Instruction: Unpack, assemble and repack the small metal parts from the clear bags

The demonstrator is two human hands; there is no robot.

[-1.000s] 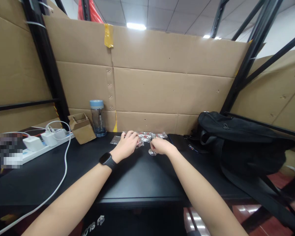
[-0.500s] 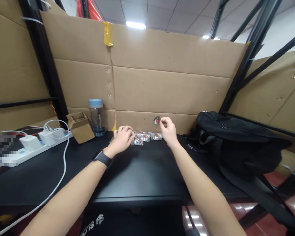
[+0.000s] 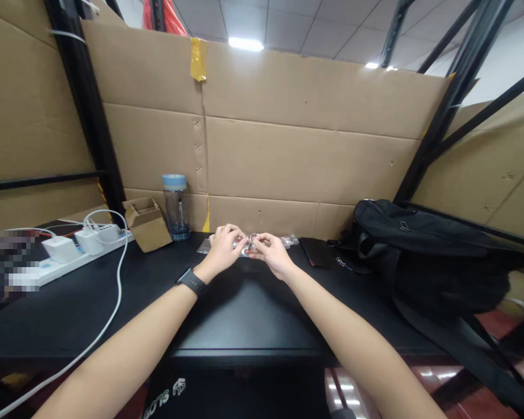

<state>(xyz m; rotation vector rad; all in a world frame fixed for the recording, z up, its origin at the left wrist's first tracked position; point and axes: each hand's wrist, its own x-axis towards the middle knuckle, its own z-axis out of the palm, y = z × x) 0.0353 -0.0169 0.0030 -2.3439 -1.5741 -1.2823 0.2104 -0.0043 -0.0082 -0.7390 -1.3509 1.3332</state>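
Close together at the back of the black table [image 3: 253,314], both my hands work over small clear plastic packets [image 3: 291,239] with shiny silver and red contents. My right hand [image 3: 271,254] pinches a small round silver disc [image 3: 250,242] with a red mark, turned nearly edge-on between the hands. Facing it from the left, my left hand [image 3: 225,247] has its fingers closed by the disc and the packets. What those fingers grip is hidden. An empty-looking clear bag [image 3: 204,247] pokes out left of my left hand.
A water bottle [image 3: 175,206] and a small open cardboard box [image 3: 147,224] stand at left, beside a white power strip [image 3: 82,250] with a cable. On the right lie a dark flat pouch [image 3: 317,252] and a black bag [image 3: 436,256]. Cardboard [image 3: 266,151] walls the back.
My right hand has come down and left with the silver disc, from above the packets to beside my left hand. My left hand stays near the packets.
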